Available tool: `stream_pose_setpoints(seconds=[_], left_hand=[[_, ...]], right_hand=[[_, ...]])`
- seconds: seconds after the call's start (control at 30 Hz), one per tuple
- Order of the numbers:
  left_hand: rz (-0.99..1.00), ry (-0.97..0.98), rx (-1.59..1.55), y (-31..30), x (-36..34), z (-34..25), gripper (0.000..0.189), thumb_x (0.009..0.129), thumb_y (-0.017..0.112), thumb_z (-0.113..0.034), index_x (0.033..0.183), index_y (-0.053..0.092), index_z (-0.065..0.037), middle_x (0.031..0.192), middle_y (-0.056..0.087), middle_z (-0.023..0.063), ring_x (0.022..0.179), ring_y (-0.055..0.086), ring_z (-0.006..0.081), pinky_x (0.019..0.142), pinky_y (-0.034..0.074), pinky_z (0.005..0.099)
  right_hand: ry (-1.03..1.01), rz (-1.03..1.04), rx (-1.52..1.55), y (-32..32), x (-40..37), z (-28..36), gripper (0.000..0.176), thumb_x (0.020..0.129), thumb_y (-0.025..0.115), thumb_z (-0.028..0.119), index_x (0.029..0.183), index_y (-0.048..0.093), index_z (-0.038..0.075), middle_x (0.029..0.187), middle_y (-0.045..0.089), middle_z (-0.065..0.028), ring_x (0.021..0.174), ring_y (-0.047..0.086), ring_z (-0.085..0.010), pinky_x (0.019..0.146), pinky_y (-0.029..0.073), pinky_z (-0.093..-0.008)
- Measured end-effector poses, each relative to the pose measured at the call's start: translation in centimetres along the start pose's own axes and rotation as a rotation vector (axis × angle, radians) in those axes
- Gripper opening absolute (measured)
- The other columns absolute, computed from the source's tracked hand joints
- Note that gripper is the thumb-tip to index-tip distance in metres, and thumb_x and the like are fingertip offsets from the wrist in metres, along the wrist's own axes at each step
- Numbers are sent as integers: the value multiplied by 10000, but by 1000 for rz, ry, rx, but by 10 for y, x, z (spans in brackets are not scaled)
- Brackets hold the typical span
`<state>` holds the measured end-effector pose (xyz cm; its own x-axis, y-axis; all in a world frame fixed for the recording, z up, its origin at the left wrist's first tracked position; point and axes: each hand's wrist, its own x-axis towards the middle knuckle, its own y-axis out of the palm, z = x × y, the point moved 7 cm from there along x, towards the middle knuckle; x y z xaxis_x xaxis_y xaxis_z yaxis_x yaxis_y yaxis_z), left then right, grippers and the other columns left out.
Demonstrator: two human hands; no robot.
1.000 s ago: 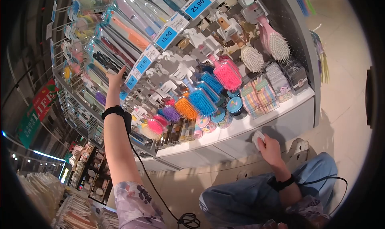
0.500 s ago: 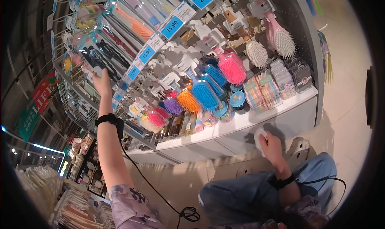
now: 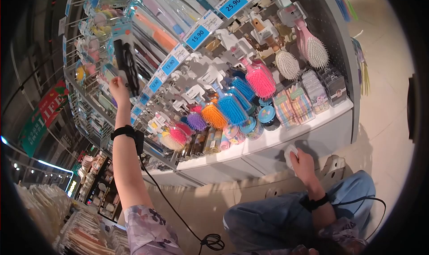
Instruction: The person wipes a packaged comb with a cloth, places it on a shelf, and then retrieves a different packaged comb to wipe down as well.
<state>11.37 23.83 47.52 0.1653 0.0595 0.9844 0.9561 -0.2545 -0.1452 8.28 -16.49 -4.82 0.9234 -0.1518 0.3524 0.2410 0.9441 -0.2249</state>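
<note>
My left hand (image 3: 119, 90) reaches up to the hanging rack, its fingers pressed together at the edge of small packs. What they pinch is too small to make out. Just beside it hangs a pack of black hair accessories (image 3: 126, 63), and pale clear packs (image 3: 107, 71) overlap the fingertips. Low on the right, my right hand (image 3: 304, 166) is closed around a crumpled white wipe (image 3: 291, 156), held in front of the shelf's base above my knee.
Paddle hairbrushes hang in rows: a pink one (image 3: 260, 80), a blue one (image 3: 232, 108) and an orange one (image 3: 214, 115). Lidded tubs (image 3: 267, 115) stand on the white ledge (image 3: 308, 119). Price tags (image 3: 197, 36) line the rail. A cable (image 3: 165, 194) runs from my left wrist.
My left hand has shifted slightly right and down in view, and the black pack beside it now hangs straighter. My right hand stays put with the wipe.
</note>
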Motion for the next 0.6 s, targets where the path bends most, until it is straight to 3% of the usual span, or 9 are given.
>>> stream_pose_setpoints(seconds=[0.07, 0.13, 0.27, 0.33, 0.4, 0.53, 0.6], left_hand=[[-89, 106, 45, -8, 1, -15, 174, 859, 483, -159, 889, 500, 11, 769, 551, 97, 685, 510, 151, 620, 410, 269], [-431, 8, -29, -40, -6, -28, 164, 864, 469, -151, 892, 485, 10, 778, 548, 93, 722, 514, 172, 662, 405, 267], [-634, -21, -157, -70, -24, -28, 159, 866, 471, -155, 895, 464, 1, 763, 542, 77, 660, 519, 152, 586, 408, 249], [-393, -215, -469, -63, -59, -46, 155, 867, 482, -166, 892, 454, -16, 729, 530, 47, 564, 497, 102, 473, 376, 216], [-259, -204, -538, -58, -90, -46, 147, 866, 490, -170, 891, 447, -32, 695, 517, 21, 490, 452, 57, 397, 326, 190], [-92, -423, -571, -39, -129, -46, 143, 867, 498, -172, 847, 472, -33, 621, 459, -4, 516, 420, 62, 407, 318, 220], [25, -684, -761, -12, -128, -16, 147, 870, 494, -188, 836, 469, -47, 600, 434, 1, 492, 394, 79, 387, 301, 227]], right_hand=[[11, 47, 4, 3, 1, -3, 260, 808, 509, 218, 801, 538, -41, 577, 525, -199, 571, 531, -374, 499, 395, -416], [7, 29, 17, 1, 0, -2, 262, 807, 510, 218, 811, 541, -43, 575, 524, -199, 568, 532, -374, 498, 395, -415], [9, 15, 9, -1, 1, 1, 237, 820, 492, 229, 741, 514, 7, 555, 519, -174, 564, 525, -365, 501, 390, -431], [1, 11, 20, 2, 1, -1, 238, 821, 491, 230, 741, 513, 6, 555, 519, -174, 564, 526, -365, 502, 391, -430], [-10, 5, 24, 3, 0, -1, 240, 821, 490, 231, 741, 512, 6, 555, 520, -175, 565, 526, -365, 502, 392, -430], [0, 24, -3, 5, 0, -4, 241, 820, 488, 234, 749, 516, 5, 569, 529, -186, 580, 534, -370, 519, 400, -439], [-4, 12, -17, 7, 1, -7, 242, 819, 488, 235, 752, 519, 5, 577, 533, -190, 586, 538, -372, 526, 403, -443]])
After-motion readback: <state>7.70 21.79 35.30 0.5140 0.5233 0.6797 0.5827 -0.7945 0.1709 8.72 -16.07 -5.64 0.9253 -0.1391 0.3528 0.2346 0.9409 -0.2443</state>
